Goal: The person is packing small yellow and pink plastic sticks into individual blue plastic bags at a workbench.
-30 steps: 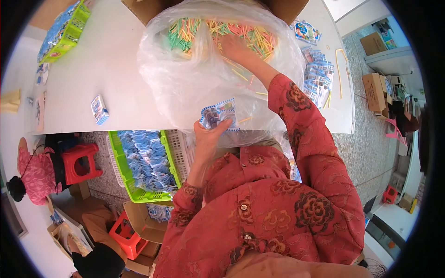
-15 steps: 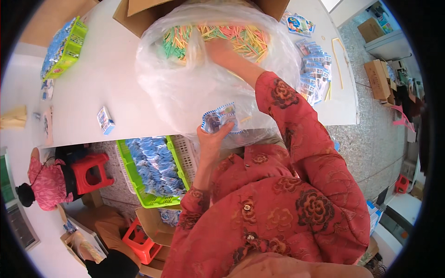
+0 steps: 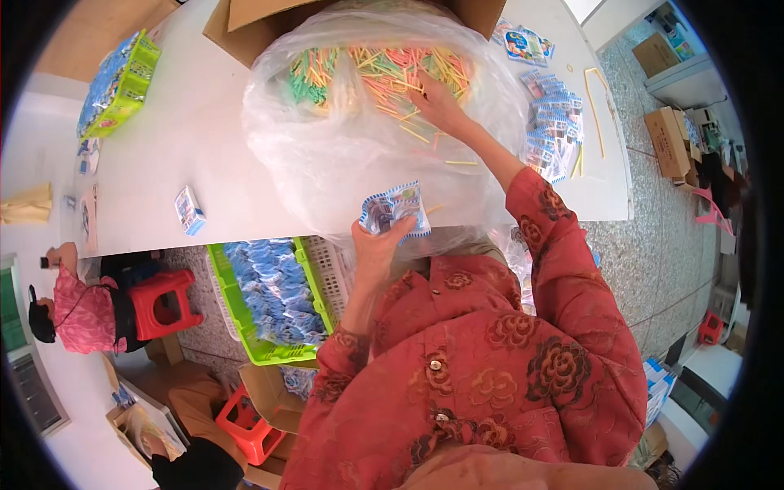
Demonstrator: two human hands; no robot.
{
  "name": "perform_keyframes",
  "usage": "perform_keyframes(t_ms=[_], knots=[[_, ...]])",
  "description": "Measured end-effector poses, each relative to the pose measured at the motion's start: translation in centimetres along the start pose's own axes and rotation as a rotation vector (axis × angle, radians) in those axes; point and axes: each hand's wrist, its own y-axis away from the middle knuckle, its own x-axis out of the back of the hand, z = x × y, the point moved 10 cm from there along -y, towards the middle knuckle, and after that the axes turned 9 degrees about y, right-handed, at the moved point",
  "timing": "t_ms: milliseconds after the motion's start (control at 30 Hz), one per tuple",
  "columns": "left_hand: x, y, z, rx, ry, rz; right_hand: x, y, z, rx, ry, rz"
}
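My left hand (image 3: 378, 245) is closed on a small blue-and-white plastic packet (image 3: 402, 204), holding it upright near the front edge of the table, thumb across its face. Farther off, my right hand (image 3: 441, 106) is over a heap of thin green, pink and yellow sticks (image 3: 392, 69). Its fingers are bent together, and a yellow stick shows at the fingertips; how many they hold is hidden. The heap lies in a large clear plastic bag (image 3: 302, 163), opened wide and spread towards me. A few loose sticks rest on the bag's near side.
A cardboard box (image 3: 224, 37) stands behind the bag. Blue-and-white packets (image 3: 555, 122) lie fanned at the right. Below the table edge, a green basket (image 3: 261, 355) holds many packets; another green basket (image 3: 135, 94) is far left. A small box (image 3: 189, 211) and white table (image 3: 147, 196) show. People sit at left.
My right hand has drawn back a little to the right from deep in the sticks, and its fingers now show. The left hand keeps the packet in nearly the same place.
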Motion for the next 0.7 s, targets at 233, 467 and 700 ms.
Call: perform_keyframes(t_ms=[233,467,700], knots=[[-1.5,0.0,0.6,-0.038,0.022,-0.085,-0.3,3.4,0.5,0.041,-0.026,-0.061],[-1.5,0.1,0.5,-0.064,0.001,-0.080,1.5,4.5,-1.1,0.287,0.020,0.237],[-1.4,0.1,0.2,-0.056,-0.001,-0.085,-0.5,3.9,1.2,-0.007,-0.297,0.003]])
